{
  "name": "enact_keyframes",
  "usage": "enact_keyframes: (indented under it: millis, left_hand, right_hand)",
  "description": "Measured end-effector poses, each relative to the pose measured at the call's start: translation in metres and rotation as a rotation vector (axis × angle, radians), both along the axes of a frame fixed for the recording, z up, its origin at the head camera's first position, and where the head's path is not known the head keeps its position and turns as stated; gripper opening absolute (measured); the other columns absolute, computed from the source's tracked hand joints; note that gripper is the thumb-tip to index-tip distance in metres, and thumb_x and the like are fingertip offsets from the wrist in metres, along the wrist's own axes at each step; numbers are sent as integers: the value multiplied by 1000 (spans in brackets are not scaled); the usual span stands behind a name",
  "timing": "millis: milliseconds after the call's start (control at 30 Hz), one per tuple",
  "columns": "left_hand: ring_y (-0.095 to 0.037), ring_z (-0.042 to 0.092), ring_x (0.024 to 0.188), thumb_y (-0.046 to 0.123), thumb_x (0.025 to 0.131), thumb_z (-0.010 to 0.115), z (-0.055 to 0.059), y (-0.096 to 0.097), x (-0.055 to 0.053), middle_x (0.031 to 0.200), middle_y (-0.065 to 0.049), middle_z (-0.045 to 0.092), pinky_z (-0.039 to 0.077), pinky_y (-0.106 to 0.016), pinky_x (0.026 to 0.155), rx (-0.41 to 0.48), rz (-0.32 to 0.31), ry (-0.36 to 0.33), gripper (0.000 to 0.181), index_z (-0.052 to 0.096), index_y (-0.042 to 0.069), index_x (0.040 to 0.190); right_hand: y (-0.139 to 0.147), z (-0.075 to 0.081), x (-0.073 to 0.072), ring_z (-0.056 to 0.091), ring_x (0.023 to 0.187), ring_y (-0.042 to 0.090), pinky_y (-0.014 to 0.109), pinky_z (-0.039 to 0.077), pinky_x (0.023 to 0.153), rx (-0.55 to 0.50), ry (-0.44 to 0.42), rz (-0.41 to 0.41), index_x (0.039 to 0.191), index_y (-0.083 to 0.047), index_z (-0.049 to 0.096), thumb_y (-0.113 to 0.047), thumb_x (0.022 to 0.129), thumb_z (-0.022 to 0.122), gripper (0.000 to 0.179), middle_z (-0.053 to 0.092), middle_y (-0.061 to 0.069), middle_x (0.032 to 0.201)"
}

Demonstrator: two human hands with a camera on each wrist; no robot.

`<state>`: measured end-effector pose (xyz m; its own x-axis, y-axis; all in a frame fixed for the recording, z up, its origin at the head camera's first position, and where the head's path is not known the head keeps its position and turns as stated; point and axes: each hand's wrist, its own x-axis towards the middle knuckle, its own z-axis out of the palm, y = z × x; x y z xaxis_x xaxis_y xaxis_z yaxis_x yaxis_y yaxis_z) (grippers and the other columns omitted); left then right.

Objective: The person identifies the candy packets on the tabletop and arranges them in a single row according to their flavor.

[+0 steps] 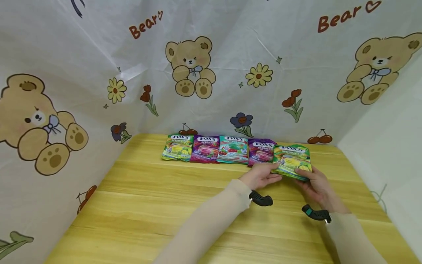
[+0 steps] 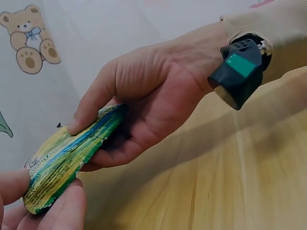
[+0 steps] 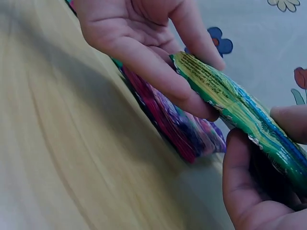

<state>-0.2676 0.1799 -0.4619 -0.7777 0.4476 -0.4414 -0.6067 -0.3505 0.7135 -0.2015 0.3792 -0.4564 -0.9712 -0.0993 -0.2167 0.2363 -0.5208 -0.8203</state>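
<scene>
A green and yellow Fox's candy bag is between both hands at the right end of a row of bags. My left hand pinches its lower left corner; in the right wrist view the fingers lie along its edge. On the other side my right hand grips the lower right corner, thumb on top and fingers beneath, as the left wrist view shows. From that side the bag is tilted, its lower edge off the table. Just left of it lies a purple Berries bag.
Further left along the back edge lie a teal Mint Blossom bag, another purple Berries bag and a green bag. The wooden table meets a bear-patterned cloth behind and at the left. A white wall stands at right.
</scene>
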Motion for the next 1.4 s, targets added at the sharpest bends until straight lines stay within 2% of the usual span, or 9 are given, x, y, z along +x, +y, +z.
enact_keyframes:
  millis: [133,267,467,733,833,1033,1167,1267,1400]
  left_hand:
    - [-42,67,119,7,102,63,2,8,-1,116,-18,71,57,-46,104,17,-5,-26,35,58,-5,135]
    - [-45,63,125,3,104,59,3,11,-3,122,-22,69,53,-48,109,36,-7,-55,38,55,-7,140]
    - [-41,65,123,1,102,61,1,18,-6,126,-24,68,54,-46,108,-19,4,-34,43,53,-9,143]
    - [-39,73,108,-4,98,65,5,35,-6,114,-25,72,61,-44,95,-146,168,-34,29,66,-8,126]
    - [-39,74,106,-5,97,65,7,39,-5,115,-24,72,62,-43,94,-173,214,-42,28,66,-7,125]
    - [-34,76,99,-7,98,62,11,44,-4,116,-23,72,64,-39,91,-195,247,-42,28,66,-7,126]
    - [-34,76,99,-8,98,61,12,45,-5,115,-24,72,64,-38,90,-180,251,-58,29,66,-8,127]
    - [-37,75,103,-9,97,61,12,45,-5,113,-26,72,63,-40,93,-162,261,-75,30,65,-9,127]
    - [-39,73,107,-11,96,61,11,46,-6,116,-28,70,62,-43,95,-139,265,-91,32,64,-10,129]
  right_hand:
    - [7,0,-7,69,103,6,24,60,87,14,-11,-15,162,-20,12,-3,105,55,73,72,-5,110]
    - [11,-5,-12,67,105,5,24,59,88,-6,-6,-25,166,-17,-4,-4,106,55,85,71,-6,112]
    - [14,-11,-15,67,102,5,25,59,89,-85,-64,-94,166,-25,1,-6,105,56,84,71,-6,109]
    - [18,-19,-24,66,104,7,26,52,107,-142,-142,-172,166,-29,5,-10,104,60,85,60,-6,119]
    - [22,-18,-29,65,103,4,24,55,104,-99,-170,-161,167,-30,5,-13,105,59,84,58,-7,119]
    - [27,-13,-44,68,90,2,21,61,87,38,-203,-168,167,-24,5,-13,102,63,88,71,-10,96]
    - [28,-11,-53,67,83,-2,18,61,82,246,-216,-183,167,-15,8,-14,101,67,89,67,-14,92]
    - [29,-11,-57,60,86,-7,13,58,79,457,-210,-194,166,-9,10,-20,101,68,88,60,-9,111]
    - [31,-12,-59,53,103,-1,10,53,77,672,-207,-203,165,-4,10,-28,102,65,87,41,15,152]
